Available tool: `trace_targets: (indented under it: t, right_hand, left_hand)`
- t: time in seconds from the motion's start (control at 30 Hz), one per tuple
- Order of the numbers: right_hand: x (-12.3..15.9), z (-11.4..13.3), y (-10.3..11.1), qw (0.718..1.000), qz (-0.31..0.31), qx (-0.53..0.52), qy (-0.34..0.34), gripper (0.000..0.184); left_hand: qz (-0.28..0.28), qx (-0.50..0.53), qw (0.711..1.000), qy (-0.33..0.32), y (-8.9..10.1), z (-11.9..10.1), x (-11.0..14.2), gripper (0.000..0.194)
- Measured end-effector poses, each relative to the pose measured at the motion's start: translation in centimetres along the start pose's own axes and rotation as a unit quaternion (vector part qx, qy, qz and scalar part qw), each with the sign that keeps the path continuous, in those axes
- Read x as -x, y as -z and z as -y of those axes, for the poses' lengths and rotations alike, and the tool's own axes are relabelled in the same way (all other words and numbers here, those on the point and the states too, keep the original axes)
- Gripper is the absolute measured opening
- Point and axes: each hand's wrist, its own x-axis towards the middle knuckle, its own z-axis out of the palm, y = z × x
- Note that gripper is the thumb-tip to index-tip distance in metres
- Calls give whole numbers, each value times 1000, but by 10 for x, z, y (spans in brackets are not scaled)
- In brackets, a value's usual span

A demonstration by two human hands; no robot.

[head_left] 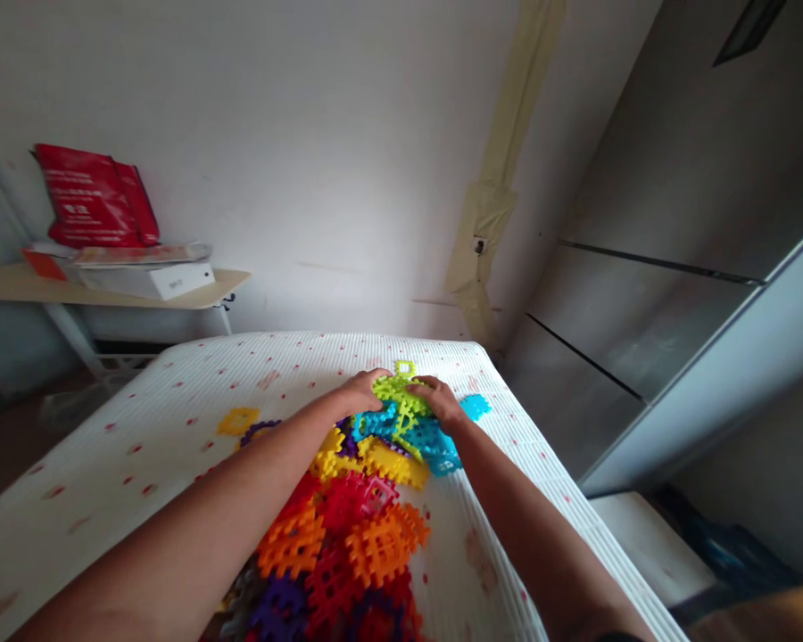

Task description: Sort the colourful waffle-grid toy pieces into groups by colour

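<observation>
Near the far end of the bed, a cluster of lime green waffle blocks (408,403) lies between my two hands. My left hand (365,392) curves around the cluster's left side. From the right, my right hand (440,399) presses its fingers onto the green blocks; some fingertips on both hands are hidden. Blue waffle blocks (436,446) lie just below the green ones. Nearer to me come yellow waffle blocks (394,462), then red (348,501) and orange ones (379,546). Purple waffle blocks (281,611) are at the near end of the heap.
A patterned white bed cover (153,464) lies under everything. One yellow block (238,421) sits apart at left, one blue block (475,407) at right. A side table (231,283) with a red bag (94,196) stands at left, a grey wardrobe (616,312) at right.
</observation>
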Motion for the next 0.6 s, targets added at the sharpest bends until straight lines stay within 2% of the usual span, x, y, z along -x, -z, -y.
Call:
trace_targets:
  t: [0.07,0.23,0.43,0.6]
  right_hand:
    - [8,4,-10,999,14,-35,-9,46]
    - [26,13,-22,994,40,-96,-26,47]
    - [56,38,-33,984,86,-152,-40,58]
    - [90,60,-47,972,140,-186,-24,54]
  left_hand:
    - [2,54,998,10,3,-5,10,43]
    - [-13,168,985,29,7,-14,30,74]
    - [-39,270,962,26,21,-25,57,86]
    - [-53,313,948,7,34,-33,99,80]
